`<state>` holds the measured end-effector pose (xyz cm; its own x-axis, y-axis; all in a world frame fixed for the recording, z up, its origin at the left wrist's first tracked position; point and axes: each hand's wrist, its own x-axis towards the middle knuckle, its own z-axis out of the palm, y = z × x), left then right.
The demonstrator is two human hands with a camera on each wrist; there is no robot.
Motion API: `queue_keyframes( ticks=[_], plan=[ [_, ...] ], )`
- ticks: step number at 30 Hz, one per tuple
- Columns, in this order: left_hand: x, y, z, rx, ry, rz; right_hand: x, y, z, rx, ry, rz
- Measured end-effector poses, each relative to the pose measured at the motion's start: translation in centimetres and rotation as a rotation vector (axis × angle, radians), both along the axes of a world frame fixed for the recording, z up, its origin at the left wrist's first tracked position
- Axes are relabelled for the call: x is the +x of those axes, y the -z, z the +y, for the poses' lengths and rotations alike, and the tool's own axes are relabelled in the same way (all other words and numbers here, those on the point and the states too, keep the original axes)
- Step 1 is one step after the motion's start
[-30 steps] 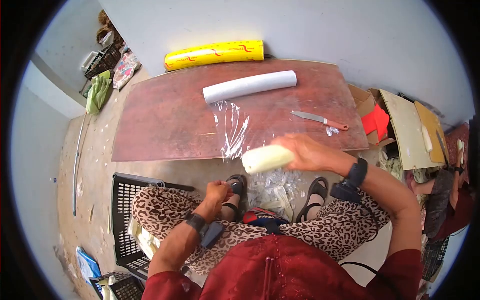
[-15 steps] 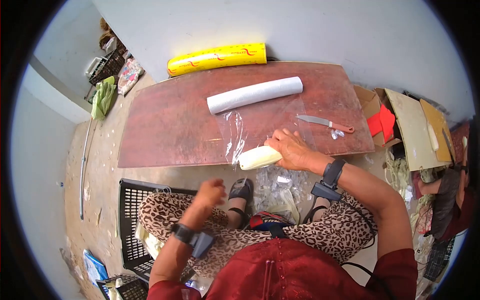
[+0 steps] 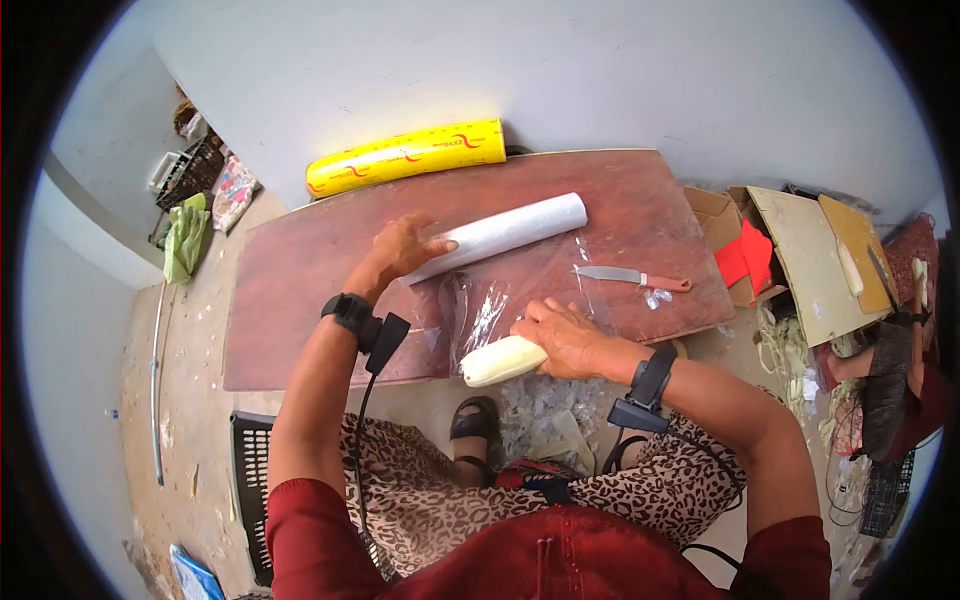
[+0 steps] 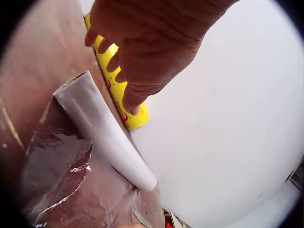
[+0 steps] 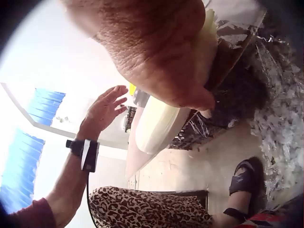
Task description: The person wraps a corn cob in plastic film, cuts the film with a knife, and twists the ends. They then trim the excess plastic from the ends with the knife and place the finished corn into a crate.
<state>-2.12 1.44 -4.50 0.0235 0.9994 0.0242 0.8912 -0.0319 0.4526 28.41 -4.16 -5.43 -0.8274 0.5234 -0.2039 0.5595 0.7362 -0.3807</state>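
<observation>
My right hand [image 3: 562, 338] grips a husked-looking ear of corn [image 3: 503, 361], pale yellow-green and smooth, at the table's front edge; its rounded end points left. In the right wrist view the corn [image 5: 159, 124] shows beneath the palm and thumb. Clear plastic film [image 3: 487, 305] runs from a white roll [image 3: 510, 238] down to the corn. My left hand [image 3: 400, 246] is over the roll's left end in the head view. The left wrist view shows that hand [image 4: 147, 57] with fingers spread and nothing held, apart from the roll [image 4: 107, 130].
Behind the roll a yellow printed roll [image 3: 405, 158] lies against the wall. A knife [image 3: 635, 277] with a reddish handle lies on the table [image 3: 290, 310] to the right. A black crate [image 3: 252, 500] stands at my left leg. Plastic scraps [image 3: 545, 420] cover the floor between my feet.
My left hand has risen from near my lap to the left end of the white roll. The right hand has kept the corn and brought it slightly left at the table edge.
</observation>
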Motion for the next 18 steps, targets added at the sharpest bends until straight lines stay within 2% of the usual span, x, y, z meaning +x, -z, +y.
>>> queue_keyframes(
  ticks=[2, 5, 8, 11, 18],
  plan=[
    [1.1, 0.6, 1.7, -0.147, 0.096, 0.062, -0.1, -0.6, 0.2, -0.038, -0.003, -0.014],
    [2.1, 0.3, 2.7, -0.198, 0.229, 0.066, -0.3, -1.0, 0.5, -0.085, -0.006, -0.037],
    [1.8, 0.6, 3.7, -0.170, 0.239, 0.024, -0.5, -1.2, 0.8, -0.125, -0.024, -0.045],
    [1.6, -0.6, 4.2, -0.039, 0.235, 0.138, -0.7, -0.2, 1.5, -0.111, -0.005, 0.015],
    [0.9, 1.2, 7.0, 0.242, 0.195, 0.366, -3.2, -0.8, 4.2, -0.088, 0.073, -0.005]
  ],
)
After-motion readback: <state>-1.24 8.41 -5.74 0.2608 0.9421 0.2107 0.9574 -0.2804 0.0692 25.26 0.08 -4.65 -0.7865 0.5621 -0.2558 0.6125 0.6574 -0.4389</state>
